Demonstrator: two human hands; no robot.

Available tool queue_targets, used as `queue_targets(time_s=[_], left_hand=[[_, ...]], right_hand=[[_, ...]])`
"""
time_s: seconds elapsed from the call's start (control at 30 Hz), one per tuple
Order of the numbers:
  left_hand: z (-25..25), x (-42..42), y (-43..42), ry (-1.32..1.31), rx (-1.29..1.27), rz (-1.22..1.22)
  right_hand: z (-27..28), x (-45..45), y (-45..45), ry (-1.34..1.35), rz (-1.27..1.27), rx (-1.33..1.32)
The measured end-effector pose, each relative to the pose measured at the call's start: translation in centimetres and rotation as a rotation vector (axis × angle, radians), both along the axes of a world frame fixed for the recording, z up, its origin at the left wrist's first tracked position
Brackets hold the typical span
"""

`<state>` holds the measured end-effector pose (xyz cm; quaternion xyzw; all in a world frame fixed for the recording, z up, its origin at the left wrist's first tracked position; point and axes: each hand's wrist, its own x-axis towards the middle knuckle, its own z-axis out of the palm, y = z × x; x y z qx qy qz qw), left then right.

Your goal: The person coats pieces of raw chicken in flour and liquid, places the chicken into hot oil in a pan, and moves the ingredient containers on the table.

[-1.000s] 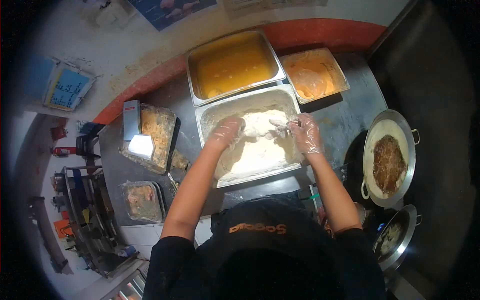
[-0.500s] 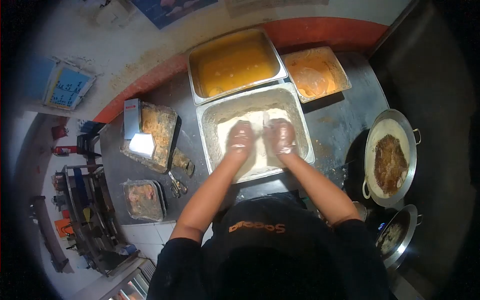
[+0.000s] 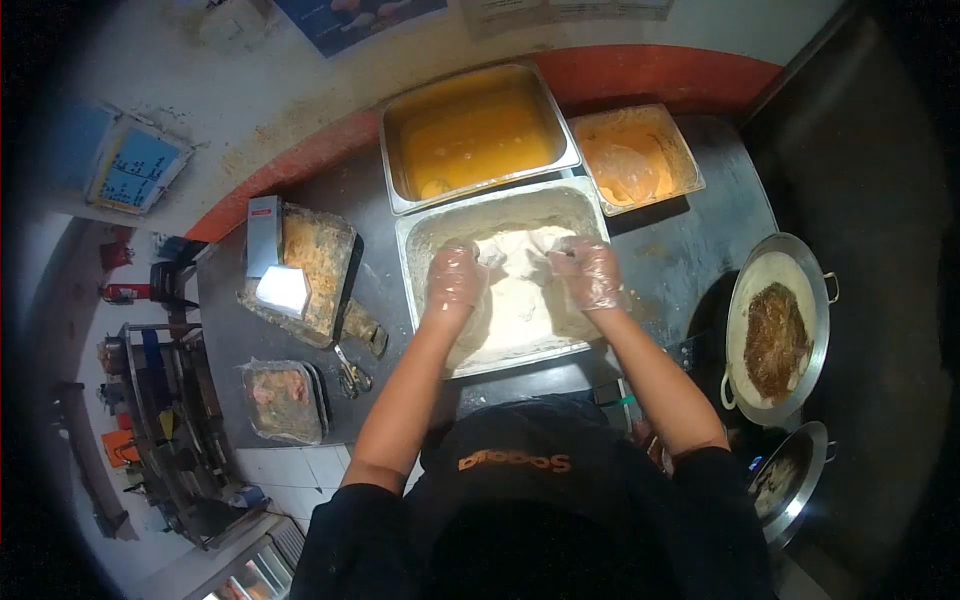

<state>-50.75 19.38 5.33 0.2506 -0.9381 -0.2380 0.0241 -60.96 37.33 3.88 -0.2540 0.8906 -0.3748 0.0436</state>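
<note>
lying in a steel pan (image 3: 520,205), the pale flour (image 3: 517,300) spreads between the left hand (image 3: 457,278) and right hand (image 3: 590,275), neither clearly nearer; the pan's longer side runs left to right. the gloved fingers of both curl inward, but i cannot tell whether they grip anything. beyond stands a second pan (image 3: 395,155) of yellow liquid (image 3: 475,140); well to the right, a wok (image 3: 821,325) holds brown contents (image 3: 778,345).
</note>
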Motion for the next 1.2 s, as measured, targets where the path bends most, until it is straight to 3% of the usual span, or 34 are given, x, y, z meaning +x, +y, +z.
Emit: queue_targets(time_s=[0.07,0.17,0.23,0.27,0.37,0.4,0.5,0.53,0.6,0.63,0.7,0.83,0.93,1.07,1.13,1.2], left_hand=[[0.3,0.0,-1.2,0.051,0.063,0.059],[5.1,-0.5,-2.0,0.076,0.087,0.027],[7.6,-1.0,-2.6,0.198,0.185,0.039],[6.5,-1.5,-3.8,0.376,0.2,0.052],[9.9,-4.2,-6.1,0.451,0.095,0.017],[11.7,-5.3,-6.4,0.303,0.08,0.044],[8.9,-9.1,-8.9,0.377,0.027,0.068],[7.2,-10.6,-10.0,0.332,-0.04,0.047],[5.4,-12.8,-10.8,0.153,-0.08,0.032],[4.8,-13.6,-11.1,0.023,-0.128,-0.01],[3.7,-14.6,-10.7,-0.052,-0.028,0.097],[2.9,-14.9,-9.8,-0.169,-0.031,0.099],[1.9,-15.9,-9.9,-0.215,-0.039,0.059],[0.6,-16.6,-10.5,-0.296,-0.041,0.007],[0.7,-16.3,-10.7,-0.213,-0.037,0.027],[1.3,-16.2,-11.2,-0.132,-0.035,0.048]], right_hand=[[2.3,-1.1,0.2,0.026,0.032,-0.087],[6.1,-2.8,-0.1,0.021,0.052,-0.228],[8.5,-4.2,-0.9,-0.203,0.083,-0.278],[8.5,-5.2,-1.6,-0.056,0.08,-0.34],[12.4,-7.4,-4.3,-0.073,0.232,-0.379],[12.7,-8.0,-5.6,-0.201,0.287,-0.48],[9.9,-10.6,-10.4,-0.26,0.172,-0.445],[5.6,-13.0,-12.7,0.041,0.227,-0.212],[7.0,-13.3,-15.0,0.255,0.283,0.324],[0.6,-16.1,-16.6,0.23,0.234,0.171],[2.1,-15.2,-17.9,0.493,0.397,0.758],[1.6,-15.2,-18.6,0.4,0.496,0.927],[0.1,-15.9,-18.9,0.025,0.176,0.572],[-0.2,-15.9,-19.2,0.054,0.249,0.627],[1.0,-16.2,-19.0,0.247,0.417,0.783],[2.8,-16.4,-18.5,0.365,0.427,0.819]])
